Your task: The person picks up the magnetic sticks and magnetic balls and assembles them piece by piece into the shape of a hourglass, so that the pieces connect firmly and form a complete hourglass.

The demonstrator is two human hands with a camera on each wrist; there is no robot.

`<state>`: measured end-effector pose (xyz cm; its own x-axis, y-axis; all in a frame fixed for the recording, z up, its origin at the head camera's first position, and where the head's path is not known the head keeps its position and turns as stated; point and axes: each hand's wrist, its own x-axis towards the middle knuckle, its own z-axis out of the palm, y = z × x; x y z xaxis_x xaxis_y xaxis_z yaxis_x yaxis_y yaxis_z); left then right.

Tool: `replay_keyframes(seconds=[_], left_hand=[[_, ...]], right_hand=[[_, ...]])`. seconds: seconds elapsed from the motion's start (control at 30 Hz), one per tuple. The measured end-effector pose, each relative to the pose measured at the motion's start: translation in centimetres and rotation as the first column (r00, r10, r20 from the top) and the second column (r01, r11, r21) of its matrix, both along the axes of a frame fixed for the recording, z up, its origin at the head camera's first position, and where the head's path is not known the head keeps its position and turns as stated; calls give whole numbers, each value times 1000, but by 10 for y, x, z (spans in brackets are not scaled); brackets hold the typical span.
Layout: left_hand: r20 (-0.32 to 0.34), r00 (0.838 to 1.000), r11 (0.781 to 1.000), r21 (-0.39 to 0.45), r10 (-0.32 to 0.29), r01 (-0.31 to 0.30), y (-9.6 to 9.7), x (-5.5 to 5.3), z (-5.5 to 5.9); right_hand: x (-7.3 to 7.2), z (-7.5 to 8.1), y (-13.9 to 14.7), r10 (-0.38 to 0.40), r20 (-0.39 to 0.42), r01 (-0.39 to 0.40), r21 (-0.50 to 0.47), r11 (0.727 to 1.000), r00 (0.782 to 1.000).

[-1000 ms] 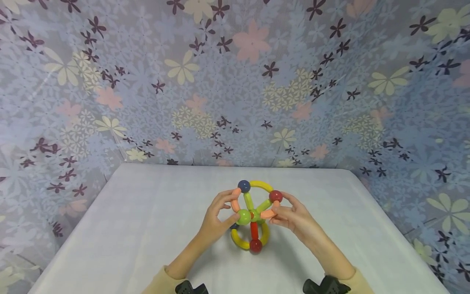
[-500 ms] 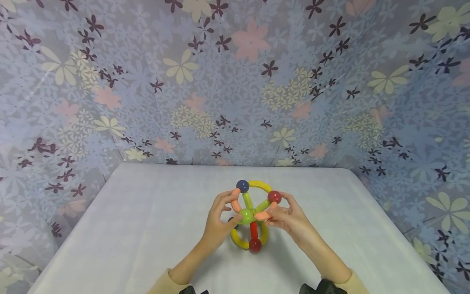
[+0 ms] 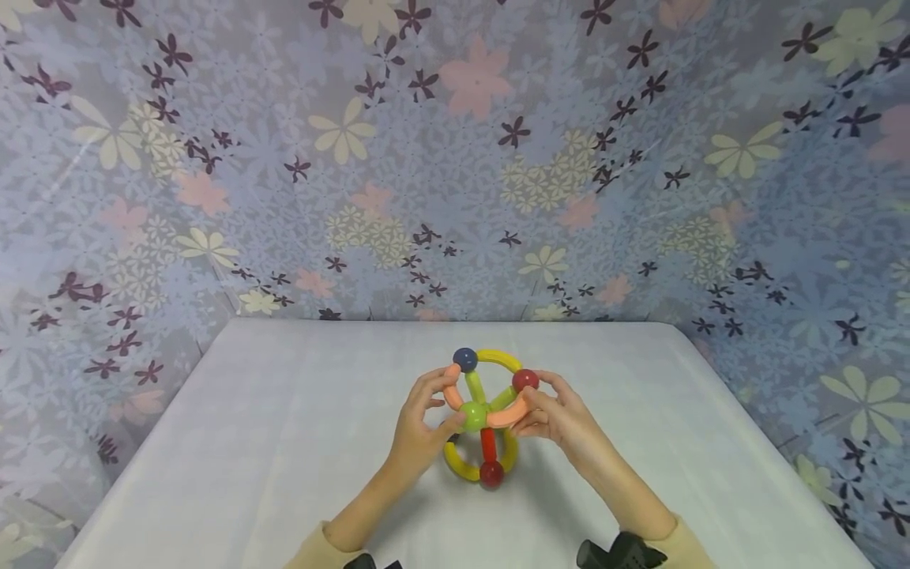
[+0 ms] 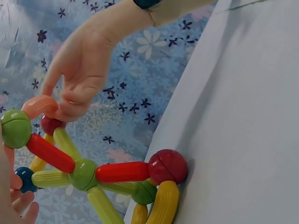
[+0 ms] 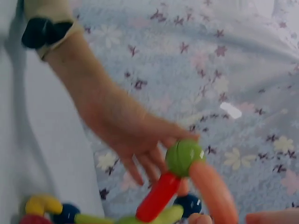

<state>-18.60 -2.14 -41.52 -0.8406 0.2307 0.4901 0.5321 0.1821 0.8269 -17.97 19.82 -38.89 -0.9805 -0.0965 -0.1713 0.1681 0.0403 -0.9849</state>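
A magnetic ball-and-stick toy rests on the table, between both hands. My left hand [image 3: 419, 415] has its thumb on the front green ball [image 3: 474, 416] and its fingertips on a curved orange stick [image 3: 452, 395] beside the dark blue ball [image 3: 465, 359]. With thumb and fingers, my right hand [image 3: 574, 420] pinches another curved orange stick [image 3: 510, 413] near the upper red ball [image 3: 525, 380]. This stick's free end meets the front green ball. A red stick [image 4: 51, 153] joins that ball to the central green ball [image 4: 85, 174]. Right fingertips behind the red ball are partly hidden.
Below, curved yellow sticks [image 3: 460, 465] and a lower red ball [image 3: 491, 474] form the base on the white tabletop [image 3: 313, 411]. An upper yellow stick [image 3: 499, 358] arches between the blue and red balls. Flowered cloth [image 3: 398, 158] hangs behind the table.
My right hand has brought its orange stick leftward, closing the gap to the front green ball. My left hand keeps its hold. The head view has shifted slightly.
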Motion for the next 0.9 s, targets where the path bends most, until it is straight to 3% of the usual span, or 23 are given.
replay_keyframes(seconds=[0.2, 0.43, 0.7, 0.9], left_hand=[[27, 998, 999, -7, -53, 54, -6, -5, -2], [23, 999, 999, -1, -49, 49, -6, -21, -30], [18, 998, 998, -14, -55, 55, -7, -23, -32], [23, 997, 997, -13, -74, 74, -8, -22, -31]], right_hand=[[-15, -6, 0, -37, -8, 38, 43, 998, 999], [-22, -6, 0, -35, 7, 35, 54, 998, 999], [-22, -8, 7, 24, -9, -24, -16, 1000, 1000], [-23, -9, 10, 50, 16, -50, 25, 998, 999]])
